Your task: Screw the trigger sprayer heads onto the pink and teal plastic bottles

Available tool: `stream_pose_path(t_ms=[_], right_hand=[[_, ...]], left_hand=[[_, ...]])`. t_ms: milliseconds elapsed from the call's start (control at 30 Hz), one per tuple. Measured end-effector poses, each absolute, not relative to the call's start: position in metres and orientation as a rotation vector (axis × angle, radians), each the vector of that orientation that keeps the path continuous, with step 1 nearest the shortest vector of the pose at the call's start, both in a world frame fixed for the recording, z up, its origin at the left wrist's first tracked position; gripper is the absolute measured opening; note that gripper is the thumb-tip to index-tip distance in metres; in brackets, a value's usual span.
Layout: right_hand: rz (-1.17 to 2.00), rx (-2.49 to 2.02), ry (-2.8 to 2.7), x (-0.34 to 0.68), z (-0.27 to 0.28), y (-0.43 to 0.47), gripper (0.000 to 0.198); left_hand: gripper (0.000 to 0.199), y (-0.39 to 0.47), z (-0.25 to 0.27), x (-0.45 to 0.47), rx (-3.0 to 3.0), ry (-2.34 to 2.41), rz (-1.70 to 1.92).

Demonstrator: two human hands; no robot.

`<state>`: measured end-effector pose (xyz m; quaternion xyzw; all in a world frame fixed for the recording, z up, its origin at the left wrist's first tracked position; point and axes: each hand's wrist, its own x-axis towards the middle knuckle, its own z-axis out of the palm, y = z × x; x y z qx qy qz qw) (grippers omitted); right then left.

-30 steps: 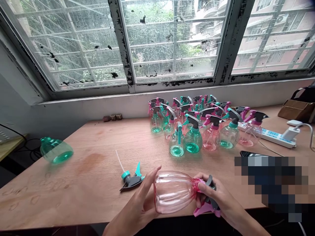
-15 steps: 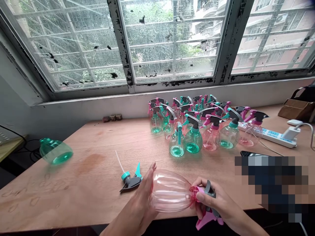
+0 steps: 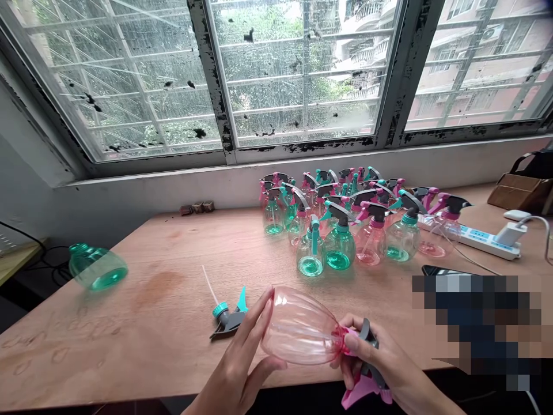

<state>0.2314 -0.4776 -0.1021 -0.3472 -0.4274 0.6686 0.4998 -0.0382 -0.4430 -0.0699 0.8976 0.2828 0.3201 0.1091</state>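
A clear pink spray bottle (image 3: pixel 300 327) lies sideways in the air before me, its base to the left. My left hand (image 3: pixel 244 351) is around the base, with long fingers against its upper edge and the thumb by its lower edge. At the neck, my right hand (image 3: pixel 365 351) pinches the pink collar of the grey and pink spray head (image 3: pixel 369 383). Left of the bottle, a loose teal and grey spray head (image 3: pixel 227 318) with a thin tube lies on the table. A green bottle without a head (image 3: pixel 98 268) stands at the table's left edge.
Many pink and green spray bottles (image 3: pixel 340 248) with heads stand together at the back of the table (image 3: pixel 173 323). To their right are a white power strip (image 3: pixel 488 241) and a brown bag (image 3: pixel 521 187). Small dark blocks (image 3: pixel 197 207) sit by the wall. A blurred patch covers the right front.
My left hand has rolled and shifted slightly, its thumb now apart from the fingers. The bottle's base has tilted up a little. My right hand keeps its grip at the neck.
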Motion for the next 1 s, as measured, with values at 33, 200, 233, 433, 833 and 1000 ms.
stream_pose_path(t_ms=[33, 200, 233, 433, 833, 1000], right_hand=[[1.649, -0.836, -1.012, 0.231, -0.102, -0.477, 0.033], [1.74, -0.8, -0.943, 0.228, -0.104, -0.477, 0.037], [1.73, -0.797, -0.939, 0.227, -0.104, -0.477, 0.037], [1.816, -0.866, -0.969, 0.228, -0.092, -0.481, 0.047], [0.793, -1.177, -1.524, 0.237, -0.09, -0.499, 0.023], [1.285, -1.108, -1.251, 0.236, -0.086, -0.497, 0.029]], left_hand=[[0.057, -0.444, -0.069, -0.037, 2.617, 0.825, 0.992], [0.048, -0.445, -0.071, -0.034, 2.486, 0.792, 1.231], [0.052, -0.446, -0.072, -0.034, 2.453, 0.776, 1.243], [0.038, -0.451, -0.076, -0.029, 2.327, 0.734, 1.282], [0.064, -0.441, -0.087, -0.033, 2.351, 0.972, 1.034], [0.04, -0.447, -0.085, -0.023, 2.417, 0.925, 1.247]])
